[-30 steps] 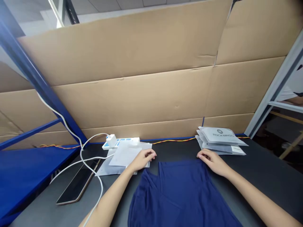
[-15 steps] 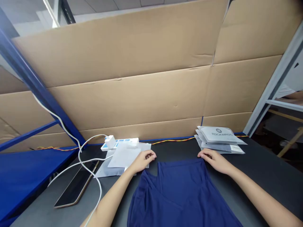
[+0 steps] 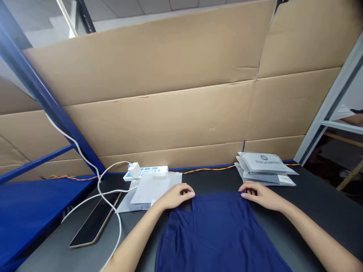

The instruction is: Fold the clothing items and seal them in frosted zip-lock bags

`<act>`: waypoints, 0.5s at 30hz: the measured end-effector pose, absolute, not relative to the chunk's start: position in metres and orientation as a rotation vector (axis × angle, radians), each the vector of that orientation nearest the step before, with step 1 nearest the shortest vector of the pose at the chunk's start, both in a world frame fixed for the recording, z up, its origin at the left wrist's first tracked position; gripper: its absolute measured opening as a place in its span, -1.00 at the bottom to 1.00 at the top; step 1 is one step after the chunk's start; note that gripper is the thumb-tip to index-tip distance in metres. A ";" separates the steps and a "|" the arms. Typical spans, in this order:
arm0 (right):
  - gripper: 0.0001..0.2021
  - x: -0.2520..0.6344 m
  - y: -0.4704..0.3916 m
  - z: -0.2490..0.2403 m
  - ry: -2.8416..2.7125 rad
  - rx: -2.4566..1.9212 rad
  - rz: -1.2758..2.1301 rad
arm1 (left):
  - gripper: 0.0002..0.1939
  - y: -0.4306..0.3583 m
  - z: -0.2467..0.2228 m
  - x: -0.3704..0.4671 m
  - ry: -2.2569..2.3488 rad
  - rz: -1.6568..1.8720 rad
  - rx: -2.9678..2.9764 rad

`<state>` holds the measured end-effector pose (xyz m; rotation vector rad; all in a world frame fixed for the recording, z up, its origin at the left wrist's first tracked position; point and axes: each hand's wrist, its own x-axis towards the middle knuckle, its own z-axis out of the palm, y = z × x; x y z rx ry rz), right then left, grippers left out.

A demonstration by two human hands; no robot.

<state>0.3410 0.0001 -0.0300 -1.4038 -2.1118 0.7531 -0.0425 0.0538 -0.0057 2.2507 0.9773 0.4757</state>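
A navy blue garment (image 3: 221, 230) lies on the black table, its straight far edge toward the cardboard and its near part running out of view at the bottom. What kind of garment it is, I cannot tell. My left hand (image 3: 177, 195) is closed at the far left corner of the cloth, thumb and fingertips pressed together there. At the far right corner, my right hand (image 3: 259, 194) pinches the fabric between thumb and fingers. Folds run down the garment's left side.
Behind my right hand lies a stack of frosted plastic bags (image 3: 265, 164). White packets (image 3: 154, 189) lie by a power strip (image 3: 161, 170) on the left. A white cable (image 3: 119, 223) crosses a tablet-like device (image 3: 95, 223) and my left forearm. Cardboard (image 3: 170, 121) walls the back.
My left hand has shifted right onto the garment's far left corner. My right hand has closed in on the right corner, and the fabric between them lies smoother.
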 end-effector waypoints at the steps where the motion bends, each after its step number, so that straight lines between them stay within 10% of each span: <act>1: -0.74 0.341 0.000 -0.031 -2.122 -1.402 0.744 | -0.79 0.050 -0.004 -0.039 0.967 0.476 2.281; 15: -0.80 0.342 -0.108 0.005 -2.144 -1.405 0.473 | -0.85 -0.049 0.052 -0.032 0.880 0.420 2.649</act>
